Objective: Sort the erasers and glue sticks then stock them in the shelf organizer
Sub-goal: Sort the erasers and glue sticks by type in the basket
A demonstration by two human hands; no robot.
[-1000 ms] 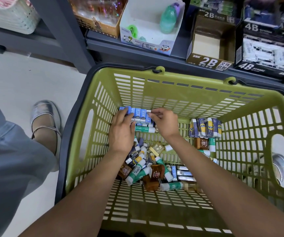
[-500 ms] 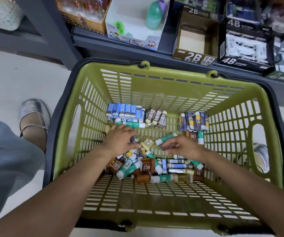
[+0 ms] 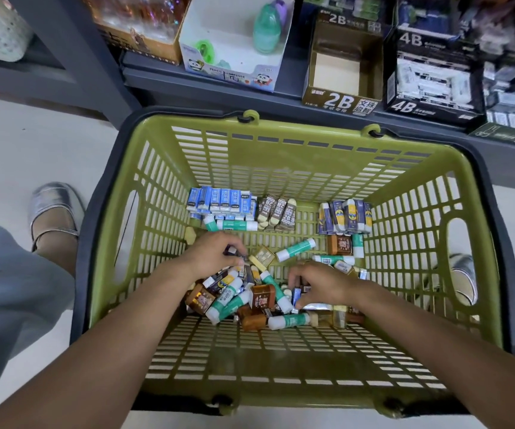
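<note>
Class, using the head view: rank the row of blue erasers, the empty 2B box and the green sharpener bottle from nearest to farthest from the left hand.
1. Row of blue erasers, at the basket's far wall, just beyond the left hand.
2. Green sharpener bottle, in the white shelf box.
3. Empty 2B box, on the shelf, further right.

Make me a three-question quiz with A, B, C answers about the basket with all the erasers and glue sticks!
1. Where does the row of blue-and-white wrapped erasers stand?
A. far left of the basket floor
B. on the shelf
C. on the tiled floor

2. What colour is the slotted plastic shopping basket?
A. red
B. olive green
C. white

3. What is inside the open brown cardboard 2B display box on the shelf?
A. glue sticks
B. pencils
C. nothing visible

Answers:
1 A, lined up against the far wall at the left.
2 B, walls and floor are all olive green.
3 C, only its bare pale inside shows.
</note>
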